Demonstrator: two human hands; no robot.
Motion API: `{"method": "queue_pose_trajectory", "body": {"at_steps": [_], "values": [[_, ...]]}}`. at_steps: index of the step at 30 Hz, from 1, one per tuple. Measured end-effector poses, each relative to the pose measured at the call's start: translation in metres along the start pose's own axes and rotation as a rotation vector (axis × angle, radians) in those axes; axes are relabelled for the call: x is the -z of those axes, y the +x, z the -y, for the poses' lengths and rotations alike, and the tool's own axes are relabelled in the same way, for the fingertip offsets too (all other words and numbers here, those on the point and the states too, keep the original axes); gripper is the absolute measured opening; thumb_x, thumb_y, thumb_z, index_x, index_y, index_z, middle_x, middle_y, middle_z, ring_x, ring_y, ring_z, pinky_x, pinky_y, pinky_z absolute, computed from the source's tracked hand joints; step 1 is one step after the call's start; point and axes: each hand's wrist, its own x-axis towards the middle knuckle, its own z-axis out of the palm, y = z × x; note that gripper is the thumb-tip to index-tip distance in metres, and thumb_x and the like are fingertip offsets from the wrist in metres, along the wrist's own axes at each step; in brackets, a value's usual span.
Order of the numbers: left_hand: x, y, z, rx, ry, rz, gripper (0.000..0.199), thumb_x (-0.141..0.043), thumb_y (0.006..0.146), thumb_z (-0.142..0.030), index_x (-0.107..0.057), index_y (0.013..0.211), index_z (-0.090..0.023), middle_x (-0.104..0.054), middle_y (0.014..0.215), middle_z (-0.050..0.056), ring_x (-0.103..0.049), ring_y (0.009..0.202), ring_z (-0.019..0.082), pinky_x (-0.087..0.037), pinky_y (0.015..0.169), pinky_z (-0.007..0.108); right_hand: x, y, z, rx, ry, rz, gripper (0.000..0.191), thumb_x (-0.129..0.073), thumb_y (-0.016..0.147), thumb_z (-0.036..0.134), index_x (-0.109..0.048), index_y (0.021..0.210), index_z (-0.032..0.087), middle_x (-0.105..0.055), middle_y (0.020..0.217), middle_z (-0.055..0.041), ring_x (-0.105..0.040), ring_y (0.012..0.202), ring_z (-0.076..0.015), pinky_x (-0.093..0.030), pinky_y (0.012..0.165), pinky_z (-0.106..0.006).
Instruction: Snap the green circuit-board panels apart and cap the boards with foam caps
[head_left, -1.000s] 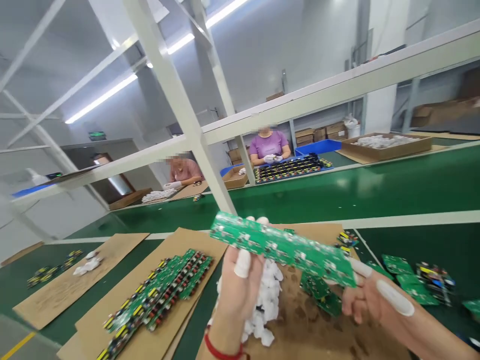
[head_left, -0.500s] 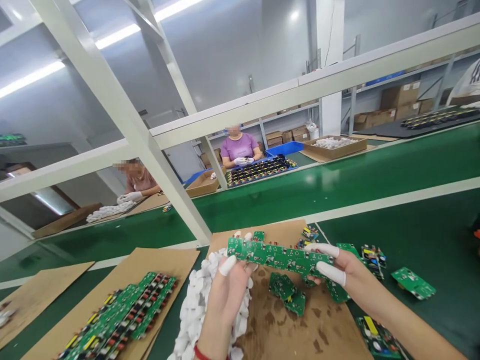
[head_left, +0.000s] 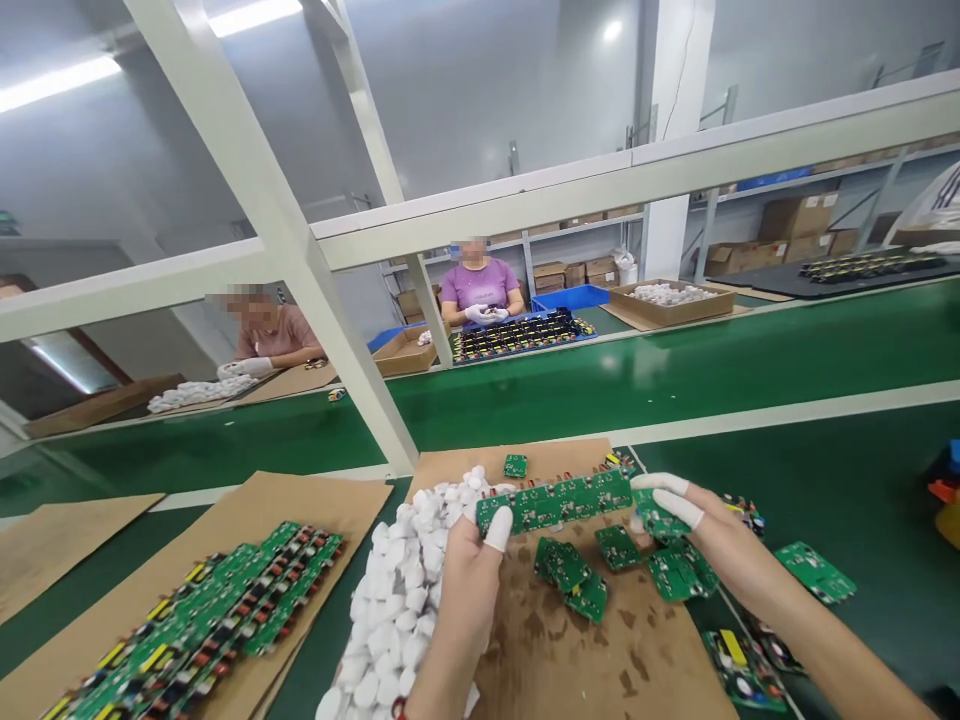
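My left hand (head_left: 476, 560) pinches one end of a green circuit board strip (head_left: 562, 502), thumb on its face, and the strip is raised over the cardboard. At the strip's far end my right hand (head_left: 694, 515), with white finger cots on its fingertips, grips a small green circuit board (head_left: 658, 516). A narrow gap seems to part this board from the strip. Below lie loose square boards, among them a stack (head_left: 570, 575) and a single one (head_left: 617, 547). White caps or finger cots (head_left: 397, 590) are heaped beside my left forearm.
More board strips (head_left: 225, 620) lie on cardboard (head_left: 330, 490) at the left. Single boards (head_left: 814, 572) rest on the green surface at the right. A slanted white post (head_left: 360, 370) and rail stand ahead. Two people work across the green belt (head_left: 675, 340).
The board at the strip's right end has come off into my right hand, leaving the strip shorter. My left hand has shifted slightly right, and the strip's right end has tilted up.
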Motion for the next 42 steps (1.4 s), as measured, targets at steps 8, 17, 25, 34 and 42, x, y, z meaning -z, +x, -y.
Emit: {"method": "queue_pose_trajectory", "body": {"at_steps": [8, 17, 25, 34, 42], "values": [[0.002, 0.002, 0.006, 0.084, 0.021, 0.162, 0.035, -0.058, 0.076, -0.037, -0.062, 0.102, -0.015, -0.068, 0.098, 0.008, -0.060, 0.095, 0.023, -0.044, 0.087, 0.036, -0.014, -0.007, 0.003, 0.103, 0.012, 0.110, 0.046, -0.049, 0.081, 0.043, -0.055, 0.119, 0.017, -0.068, 0.096, -0.0087, -0.064, 0.090, -0.0251, -0.054, 0.079, -0.037], [-0.022, -0.022, 0.016, -0.075, 0.204, -0.016, 0.032, -0.052, 0.080, -0.035, -0.062, 0.103, -0.015, -0.068, 0.099, 0.008, -0.061, 0.094, 0.021, -0.046, 0.086, 0.032, -0.022, -0.008, -0.016, 0.077, -0.187, -0.184, 0.041, -0.050, 0.078, 0.042, -0.060, 0.106, 0.014, -0.067, 0.102, -0.0131, -0.064, 0.091, -0.0285, -0.054, 0.076, -0.038], [-0.031, -0.040, 0.033, -0.162, 0.334, -0.011, 0.032, -0.049, 0.082, -0.031, -0.060, 0.108, -0.018, -0.067, 0.103, 0.009, -0.061, 0.095, 0.022, -0.047, 0.087, 0.035, -0.036, -0.019, -0.005, 0.205, -0.323, -0.342, 0.034, -0.050, 0.076, 0.040, -0.064, 0.096, 0.015, -0.072, 0.085, -0.0100, -0.068, 0.074, -0.0259, -0.056, 0.061, -0.032], [-0.024, -0.025, 0.024, -0.037, 0.209, 0.046, 0.032, -0.049, 0.081, -0.037, -0.057, 0.103, -0.016, -0.065, 0.104, 0.010, -0.059, 0.099, 0.022, -0.044, 0.091, 0.036, -0.024, -0.004, -0.005, 0.033, 0.094, -0.334, 0.039, -0.062, 0.066, 0.044, -0.064, 0.093, 0.016, -0.069, 0.097, -0.0121, -0.063, 0.092, -0.0287, -0.052, 0.081, -0.038], [-0.021, -0.020, 0.035, -0.239, 0.660, 0.205, 0.038, -0.042, 0.082, -0.021, -0.052, 0.118, -0.013, -0.051, 0.125, 0.015, -0.034, 0.125, 0.028, -0.026, 0.105, 0.048, -0.020, -0.003, -0.004, -0.056, 0.355, -0.140, 0.044, -0.070, 0.062, 0.046, -0.065, 0.095, 0.018, -0.069, 0.095, -0.0115, -0.062, 0.094, -0.0273, -0.051, 0.082, -0.035]]}}
